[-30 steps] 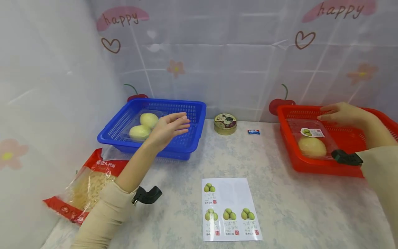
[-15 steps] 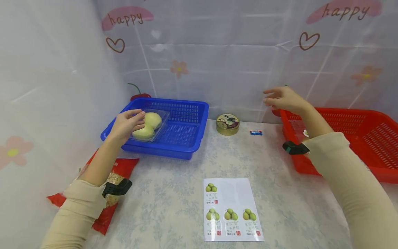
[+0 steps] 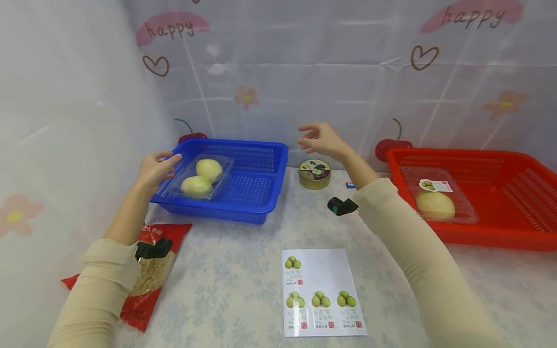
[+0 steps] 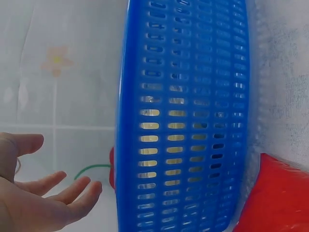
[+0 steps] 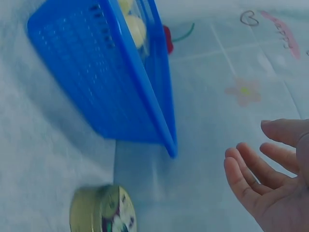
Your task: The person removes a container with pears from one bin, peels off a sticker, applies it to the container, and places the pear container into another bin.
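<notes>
My left hand [image 3: 157, 170] hovers at the left rim of the blue basket [image 3: 274, 193], fingers loosely bent and holding nothing. A clear plastic box [image 3: 228, 164] in that basket bears two pale yellow oval fruits [image 3: 209, 171]. Above and behind the round gold tin [image 3: 315, 175] is my right hand [image 3: 323, 140], also with nothing in it. The right wrist view shows its fingers [image 5: 235, 179] spread and apart from the tin and the basket. From the left wrist view, the fruits show only through the basket's slots.
A red basket [image 3: 513, 237] on the right holds another clear box with a pale fruit [image 3: 435, 205] and a sticker [image 3: 436, 185]. A sheet of pear stickers [image 3: 322, 290] lies in front. A small blue packet [image 3: 350, 185] and a red pasta bag [image 3: 150, 275] are on the table.
My right hand has travelled left, from over the red basket to above the tin. My left hand has drawn left, from over the blue basket to its left rim.
</notes>
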`<act>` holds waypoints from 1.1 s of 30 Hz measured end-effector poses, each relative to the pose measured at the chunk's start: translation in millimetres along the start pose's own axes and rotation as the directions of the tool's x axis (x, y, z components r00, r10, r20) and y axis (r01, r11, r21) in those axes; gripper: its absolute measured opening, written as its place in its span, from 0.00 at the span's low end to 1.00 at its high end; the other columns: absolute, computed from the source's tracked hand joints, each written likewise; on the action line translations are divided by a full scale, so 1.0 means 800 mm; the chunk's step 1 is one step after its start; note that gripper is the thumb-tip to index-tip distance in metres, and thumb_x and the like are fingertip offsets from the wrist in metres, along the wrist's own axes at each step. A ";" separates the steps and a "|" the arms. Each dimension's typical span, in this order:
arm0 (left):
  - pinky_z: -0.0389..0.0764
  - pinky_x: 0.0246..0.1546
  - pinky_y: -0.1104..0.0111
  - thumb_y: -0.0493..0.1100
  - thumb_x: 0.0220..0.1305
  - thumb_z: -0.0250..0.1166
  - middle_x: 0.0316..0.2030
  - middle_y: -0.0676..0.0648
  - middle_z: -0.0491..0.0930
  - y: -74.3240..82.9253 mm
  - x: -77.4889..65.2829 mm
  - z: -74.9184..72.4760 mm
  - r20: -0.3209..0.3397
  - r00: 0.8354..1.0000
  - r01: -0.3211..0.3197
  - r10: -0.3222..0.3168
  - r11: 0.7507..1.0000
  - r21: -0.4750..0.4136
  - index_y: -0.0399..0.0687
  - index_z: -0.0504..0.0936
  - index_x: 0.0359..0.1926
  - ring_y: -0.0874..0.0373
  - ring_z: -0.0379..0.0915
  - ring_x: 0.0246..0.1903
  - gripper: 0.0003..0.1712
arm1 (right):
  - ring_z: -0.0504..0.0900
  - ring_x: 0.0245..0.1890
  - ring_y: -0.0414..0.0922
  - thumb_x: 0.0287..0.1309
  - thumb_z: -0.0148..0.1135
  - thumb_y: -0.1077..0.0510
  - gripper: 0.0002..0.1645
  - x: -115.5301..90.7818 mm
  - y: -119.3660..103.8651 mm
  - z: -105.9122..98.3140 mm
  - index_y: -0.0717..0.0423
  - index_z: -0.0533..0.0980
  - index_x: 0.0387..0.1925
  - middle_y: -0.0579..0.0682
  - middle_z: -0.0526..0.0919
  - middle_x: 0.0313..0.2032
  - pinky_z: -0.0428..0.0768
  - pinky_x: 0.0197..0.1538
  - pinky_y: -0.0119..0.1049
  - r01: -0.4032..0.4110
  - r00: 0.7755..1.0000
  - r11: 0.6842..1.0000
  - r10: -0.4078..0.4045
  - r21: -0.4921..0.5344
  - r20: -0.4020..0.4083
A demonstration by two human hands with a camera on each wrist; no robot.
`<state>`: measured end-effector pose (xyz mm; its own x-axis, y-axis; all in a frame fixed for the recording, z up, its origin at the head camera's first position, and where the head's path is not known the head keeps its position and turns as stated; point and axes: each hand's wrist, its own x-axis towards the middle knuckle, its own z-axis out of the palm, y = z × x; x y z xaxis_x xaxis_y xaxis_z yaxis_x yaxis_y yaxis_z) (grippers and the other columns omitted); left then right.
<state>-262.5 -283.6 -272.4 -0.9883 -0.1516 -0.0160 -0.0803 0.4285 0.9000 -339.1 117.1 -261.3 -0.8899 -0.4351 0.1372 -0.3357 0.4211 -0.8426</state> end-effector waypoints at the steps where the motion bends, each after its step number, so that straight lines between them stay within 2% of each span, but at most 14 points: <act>1: 0.65 0.61 0.54 0.52 0.70 0.50 0.66 0.26 0.52 -0.001 0.002 -0.001 -0.005 1.000 0.004 -0.004 1.000 0.020 0.28 0.51 0.69 0.34 0.58 0.62 0.39 | 0.78 0.49 0.60 0.64 0.54 0.61 0.29 0.004 -0.002 0.009 0.64 0.63 0.65 0.68 0.76 0.52 0.81 0.46 0.41 0.003 1.000 1.000 -0.003 0.021 -0.002; 4: 0.66 0.60 0.51 0.52 0.69 0.51 0.67 0.26 0.52 -0.006 0.008 -0.002 -0.013 1.000 0.006 -0.005 0.996 0.089 0.27 0.52 0.68 0.33 0.62 0.59 0.39 | 0.78 0.49 0.61 0.64 0.54 0.61 0.29 0.014 -0.008 0.034 0.64 0.63 0.64 0.67 0.76 0.52 0.80 0.47 0.43 0.009 1.000 0.996 -0.008 0.088 -0.019; 7: 0.70 0.56 0.52 0.53 0.68 0.52 0.64 0.26 0.58 -0.012 0.014 -0.001 -0.019 1.000 -0.007 0.011 0.984 0.177 0.26 0.56 0.66 0.38 0.70 0.49 0.39 | 0.78 0.49 0.61 0.64 0.55 0.62 0.29 0.022 -0.014 0.057 0.65 0.62 0.65 0.68 0.76 0.52 0.79 0.49 0.46 0.001 1.000 0.988 0.003 0.154 -0.028; 9: 0.71 0.55 0.51 0.53 0.68 0.53 0.62 0.25 0.60 -0.015 0.016 0.000 -0.013 1.000 -0.019 0.022 0.974 0.227 0.25 0.57 0.65 0.39 0.69 0.49 0.39 | 0.79 0.48 0.60 0.64 0.55 0.62 0.29 0.028 -0.017 0.072 0.65 0.62 0.64 0.67 0.76 0.52 0.79 0.50 0.47 -0.011 0.999 0.983 0.018 0.184 -0.033; 11: 0.68 0.58 0.50 0.53 0.68 0.53 0.62 0.25 0.59 -0.017 0.020 0.001 0.000 1.000 -0.023 0.024 0.964 0.266 0.24 0.58 0.65 0.37 0.66 0.54 0.39 | 0.79 0.48 0.60 0.63 0.55 0.62 0.29 0.032 -0.021 0.086 0.65 0.62 0.64 0.67 0.76 0.53 0.78 0.51 0.47 -0.024 0.999 0.978 0.030 0.208 -0.029; 14: 0.60 0.62 0.47 0.52 0.68 0.54 0.64 0.23 0.55 -0.022 0.025 0.003 0.019 1.000 -0.029 0.024 0.954 0.297 0.23 0.57 0.65 0.32 0.53 0.64 0.39 | 0.79 0.48 0.59 0.63 0.56 0.62 0.30 0.040 -0.025 0.105 0.64 0.62 0.65 0.65 0.76 0.53 0.78 0.51 0.47 -0.056 0.998 0.969 0.062 0.240 -0.018; 18: 0.55 0.64 0.46 0.50 0.67 0.56 0.64 0.23 0.54 -0.024 0.032 0.005 0.028 0.999 -0.033 0.025 0.941 0.337 0.21 0.58 0.64 0.31 0.48 0.65 0.39 | 0.78 0.50 0.60 0.63 0.56 0.62 0.31 0.049 -0.028 0.127 0.63 0.61 0.66 0.66 0.75 0.54 0.78 0.51 0.46 -0.104 0.994 0.957 0.107 0.269 0.006; 25: 0.55 0.64 0.44 0.51 0.66 0.56 0.66 0.23 0.49 -0.030 0.036 0.008 0.093 0.995 0.003 -0.041 0.927 0.375 0.22 0.53 0.66 0.30 0.44 0.66 0.42 | 0.78 0.51 0.59 0.63 0.56 0.61 0.33 0.057 -0.028 0.169 0.64 0.59 0.67 0.65 0.74 0.55 0.78 0.52 0.45 -0.171 0.985 0.955 0.156 0.243 0.079; 33: 0.52 0.64 0.43 0.59 0.64 0.56 0.67 0.24 0.45 -0.044 0.052 0.007 0.165 0.978 0.035 -0.126 0.882 0.470 0.25 0.46 0.68 0.30 0.41 0.67 0.50 | 0.79 0.50 0.58 0.63 0.56 0.62 0.36 0.062 -0.030 0.207 0.66 0.55 0.68 0.66 0.67 0.61 0.76 0.54 0.45 -0.247 0.963 0.940 0.212 0.233 0.167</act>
<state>-301.8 -299.9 -307.2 -0.9780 -0.0553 -0.2012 -0.1658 0.7913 0.5886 -324.0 -46.3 -321.0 -0.8765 -0.4626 -0.1335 -0.0235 0.3180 -0.9478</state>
